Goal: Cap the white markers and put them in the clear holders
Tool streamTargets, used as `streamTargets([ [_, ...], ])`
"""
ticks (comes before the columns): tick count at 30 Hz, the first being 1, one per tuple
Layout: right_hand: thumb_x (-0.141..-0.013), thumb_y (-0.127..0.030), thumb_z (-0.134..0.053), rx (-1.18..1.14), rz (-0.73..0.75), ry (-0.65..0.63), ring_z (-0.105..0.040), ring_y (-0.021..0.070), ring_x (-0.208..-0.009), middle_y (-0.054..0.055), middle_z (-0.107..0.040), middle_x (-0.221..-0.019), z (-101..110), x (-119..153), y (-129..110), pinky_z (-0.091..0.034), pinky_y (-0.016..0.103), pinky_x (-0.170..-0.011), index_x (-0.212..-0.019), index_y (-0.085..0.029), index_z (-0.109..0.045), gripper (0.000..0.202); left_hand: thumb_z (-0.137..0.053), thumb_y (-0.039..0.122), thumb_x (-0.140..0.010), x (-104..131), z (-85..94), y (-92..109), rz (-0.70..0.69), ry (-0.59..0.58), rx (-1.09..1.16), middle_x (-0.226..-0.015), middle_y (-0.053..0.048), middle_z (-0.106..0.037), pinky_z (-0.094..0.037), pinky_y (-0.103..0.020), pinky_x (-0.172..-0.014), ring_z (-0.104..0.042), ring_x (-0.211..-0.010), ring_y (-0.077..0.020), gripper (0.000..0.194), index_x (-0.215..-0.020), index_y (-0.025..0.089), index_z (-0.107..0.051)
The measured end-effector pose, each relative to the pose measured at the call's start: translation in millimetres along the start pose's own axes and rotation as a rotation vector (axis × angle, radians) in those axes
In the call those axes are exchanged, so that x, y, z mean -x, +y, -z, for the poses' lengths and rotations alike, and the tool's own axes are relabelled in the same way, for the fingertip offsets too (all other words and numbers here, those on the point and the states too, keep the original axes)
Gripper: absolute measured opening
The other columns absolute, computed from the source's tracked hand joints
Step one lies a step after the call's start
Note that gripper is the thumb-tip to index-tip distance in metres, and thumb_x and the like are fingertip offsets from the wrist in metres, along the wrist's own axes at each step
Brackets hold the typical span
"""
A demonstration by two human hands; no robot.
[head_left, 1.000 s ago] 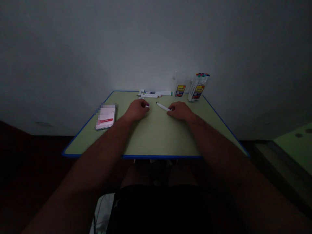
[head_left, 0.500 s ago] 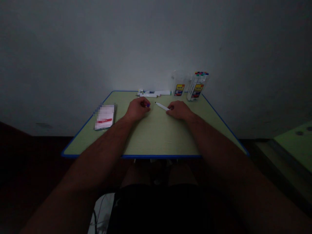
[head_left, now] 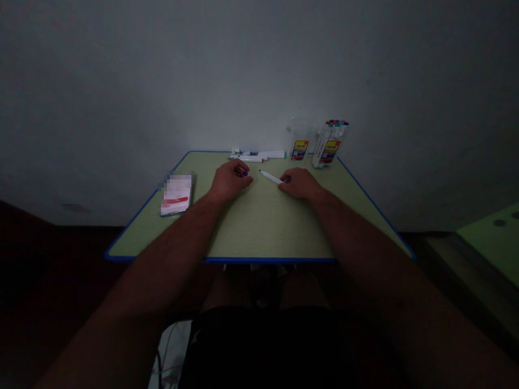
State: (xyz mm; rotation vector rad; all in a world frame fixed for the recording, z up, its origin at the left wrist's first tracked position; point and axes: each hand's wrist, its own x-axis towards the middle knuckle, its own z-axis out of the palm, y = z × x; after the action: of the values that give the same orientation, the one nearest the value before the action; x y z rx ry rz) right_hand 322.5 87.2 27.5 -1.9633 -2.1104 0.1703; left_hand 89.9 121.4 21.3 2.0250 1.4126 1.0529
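A white marker [head_left: 271, 176] with a dark bare tip is pinched in my right hand [head_left: 299, 183], its tip pointing left and a little away from me. My left hand [head_left: 230, 181] curls around a small purple marker cap [head_left: 245, 173], with the thumb slightly apart from the fingers. A short gap separates the cap from the marker's tip. Both hands rest at the middle of the pale green table [head_left: 267, 227]. Behind them, several white markers [head_left: 253, 158] lie along the table's far edge.
A clear plastic case [head_left: 300, 141] with a yellow label stands at the back. To its right is a similar case [head_left: 329, 145] filled with colour-capped markers. At the left lies a flat boxy item [head_left: 176, 195], partly blurred. A wall [head_left: 259, 70] rises behind the blue table edge.
My left thumb has moved a little away from the purple cap, which has shifted slightly within the fingers. My right hand keeps its hold on the marker. The view has moved slightly.
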Motion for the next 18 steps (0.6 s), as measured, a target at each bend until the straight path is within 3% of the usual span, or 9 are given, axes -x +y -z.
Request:
streamTargets([
  [9, -0.084, -0.025, -0.071, -0.099, -0.050, 0.002, -0.069, 0.0226, -0.098, 0.012, -0.077, -0.106, 3.2, -2.1, -0.3, -0.051, 0.032, -0.090, -0.107, -0.014, -0.080, 0.027, -0.077, 0.026, -0.071, -0.9, 0.8, -3.0, 0.016, -0.012, 0.005, -0.079, -0.005, -0.070, -0.053, -0.034, -0.071, -0.063, -0.073, -0.0176, 0.017, -0.079, 0.018, -0.064],
  [12, -0.083, -0.026, -0.073, -0.331, -0.189, -0.011, -0.067, 0.0159, -0.073, 0.009, -0.075, -0.085, 7.6, -3.7, 0.7, -0.051, 0.027, -0.072, -0.099, -0.011, -0.080, 0.022, -0.076, 0.029, -0.072, -1.2, 1.9, -3.6, 0.025, -0.017, 0.002, -0.080, -0.006, -0.070, -0.053, -0.035, -0.071, -0.063, -0.074, -0.0191, 0.017, -0.078, 0.019, -0.064],
  [14, -0.083, -0.027, -0.074, -0.486, -0.284, -0.025, -0.057, 0.0114, -0.055, 0.005, -0.069, -0.069, 9.9, -4.4, 1.2, -0.046, 0.025, -0.056, -0.092, -0.009, -0.078, 0.020, -0.076, 0.029, -0.072, -1.2, 2.2, -4.0, 0.034, -0.017, 0.002, -0.080, -0.007, -0.070, -0.052, -0.035, -0.071, -0.063, -0.075, -0.0196, 0.016, -0.078, 0.019, -0.064],
  [18, -0.083, -0.025, -0.075, -0.658, -0.378, -0.034, -0.043, 0.0078, -0.041, -0.002, -0.055, -0.053, 11.9, -4.4, -0.3, -0.032, 0.024, -0.041, -0.072, -0.011, -0.067, 0.019, -0.075, 0.028, -0.071, -0.1, 3.0, -2.2, 0.044, -0.013, 0.010, -0.076, -0.005, -0.069, -0.050, -0.034, -0.069, -0.063, -0.071, -0.0189, 0.015, -0.076, 0.019, -0.064],
])
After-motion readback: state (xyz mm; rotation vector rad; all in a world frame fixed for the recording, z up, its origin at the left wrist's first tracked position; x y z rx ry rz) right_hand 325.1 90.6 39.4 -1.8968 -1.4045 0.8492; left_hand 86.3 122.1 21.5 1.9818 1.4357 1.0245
